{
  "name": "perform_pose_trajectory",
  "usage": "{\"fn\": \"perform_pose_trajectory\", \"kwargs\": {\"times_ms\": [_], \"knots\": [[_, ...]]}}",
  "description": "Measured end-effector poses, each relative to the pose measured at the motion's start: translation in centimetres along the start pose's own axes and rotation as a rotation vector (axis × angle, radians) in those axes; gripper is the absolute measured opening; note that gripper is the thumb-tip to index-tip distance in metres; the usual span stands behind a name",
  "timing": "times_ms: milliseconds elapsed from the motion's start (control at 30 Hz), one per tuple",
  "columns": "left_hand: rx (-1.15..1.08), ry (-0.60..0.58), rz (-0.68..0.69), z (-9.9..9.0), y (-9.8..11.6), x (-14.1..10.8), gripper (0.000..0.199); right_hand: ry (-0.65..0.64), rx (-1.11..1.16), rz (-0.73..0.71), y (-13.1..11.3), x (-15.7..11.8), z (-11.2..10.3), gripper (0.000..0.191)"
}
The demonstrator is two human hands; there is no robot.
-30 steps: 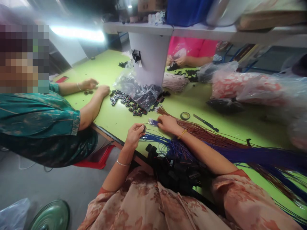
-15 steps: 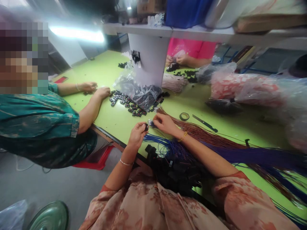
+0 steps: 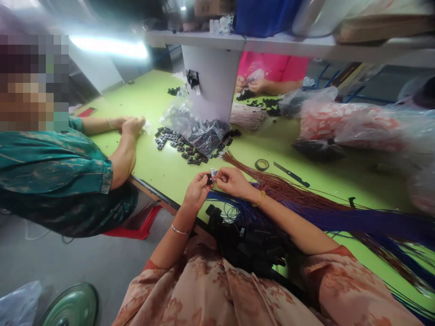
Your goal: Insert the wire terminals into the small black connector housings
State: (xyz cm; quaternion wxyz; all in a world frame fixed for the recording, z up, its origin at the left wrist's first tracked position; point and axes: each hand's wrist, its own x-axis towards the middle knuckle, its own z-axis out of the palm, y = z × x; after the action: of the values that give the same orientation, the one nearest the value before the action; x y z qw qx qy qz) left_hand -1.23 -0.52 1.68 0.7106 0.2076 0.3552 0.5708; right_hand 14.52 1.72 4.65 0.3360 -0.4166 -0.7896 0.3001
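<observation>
Between the thumb and fingers of my left hand (image 3: 197, 191) is a small black connector (image 3: 210, 179). My right hand (image 3: 233, 182) is pinched close against it, at the silvery tips of the blue wires; what exactly its fingertips hold is too small to make out. The blue wires (image 3: 251, 208) run under my right forearm toward the right. Brown wires (image 3: 272, 181) lie beyond that forearm, across the green table (image 3: 163, 174). Black connectors (image 3: 195, 158) are scattered ahead of my hands, beside a clear plastic bag (image 3: 207, 138). Black parts (image 3: 251, 240) are heaped close to my body.
A roll of black tape (image 3: 261, 165) and a knife (image 3: 291, 174) lie right of centre. On the left, a person in a green top (image 3: 54, 167) rests both hands over the table. Another person in pink (image 3: 272, 68) works across it. Plastic bags (image 3: 350, 120) stand at the right.
My right hand has moved slightly down and its fingertips now meet the connector in my left hand. The left person's hands have come together, farther from the connector pile.
</observation>
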Motion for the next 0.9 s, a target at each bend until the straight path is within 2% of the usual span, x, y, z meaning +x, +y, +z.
{"fn": "perform_pose_trajectory", "kwargs": {"times_ms": [300,567,767,900], "knots": [[0.026,-0.009,0.033,-0.3,-0.2,0.1,0.019,0.02,-0.014,-0.007,0.0,-0.1,0.1,0.019],[0.118,0.093,0.107,0.1,-1.5,-0.1,0.035,-0.019,0.069,0.084,1.0,0.0,0.8,0.012],[0.054,0.171,0.084,0.1,-1.9,0.3,0.035,-0.064,-0.068,-0.022,0.9,0.0,0.5,0.012],[0.058,0.182,0.081,0.1,-2.2,0.4,0.039,-0.068,-0.143,0.014,0.8,-0.3,0.9,0.01]]}}
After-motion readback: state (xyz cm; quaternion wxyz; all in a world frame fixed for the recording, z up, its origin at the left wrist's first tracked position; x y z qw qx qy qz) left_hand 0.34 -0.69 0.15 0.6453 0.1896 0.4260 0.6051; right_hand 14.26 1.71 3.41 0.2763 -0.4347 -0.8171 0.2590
